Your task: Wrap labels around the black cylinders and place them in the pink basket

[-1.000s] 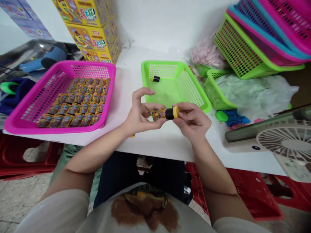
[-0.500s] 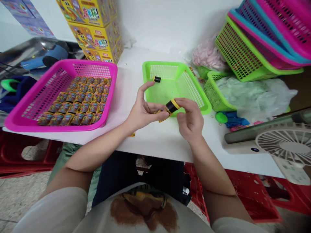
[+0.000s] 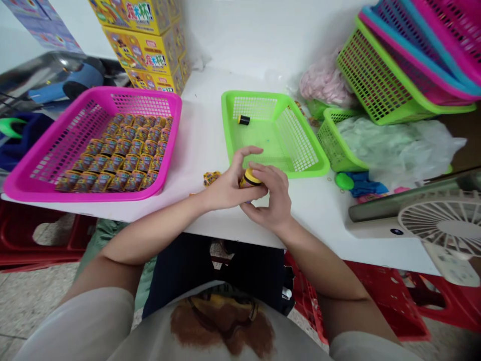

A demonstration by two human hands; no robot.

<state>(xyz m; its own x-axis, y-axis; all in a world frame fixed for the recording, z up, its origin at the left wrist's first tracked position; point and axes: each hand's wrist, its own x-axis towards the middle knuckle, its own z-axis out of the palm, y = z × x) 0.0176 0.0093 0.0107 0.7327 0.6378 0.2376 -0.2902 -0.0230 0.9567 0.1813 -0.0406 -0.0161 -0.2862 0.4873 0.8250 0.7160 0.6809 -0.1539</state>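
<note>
Between my two hands is a small cylindrical container [image 3: 250, 178] with a yellow end, its label mostly covered by fingers. My left hand [image 3: 229, 186] wraps it with thumb and lower fingers, while the index finger stretches away. The fingers of my right hand [image 3: 271, 195] close around it from the other side. Just left of my left hand, a patterned yellow-and-dark wrapper piece [image 3: 211, 177] lies on the white table [image 3: 199, 145]. Beyond my hands, a black cylinder with a yellow end [image 3: 244, 120] lies in a green basket [image 3: 323, 165].
A pink basket [image 3: 175, 120] at left holds rows of labelled containers. Yellow boxes [image 3: 139, 47] are stacked behind it. Coloured baskets [image 3: 379, 80] lean at the right, above a green basket with plastic bags [image 3: 398, 145]. A small fan [image 3: 451, 225] sits at the right edge.
The container has turned more upright and moved toward me, with my right hand now wrapped closer around it. The wrapper piece beside my left hand has come into view.
</note>
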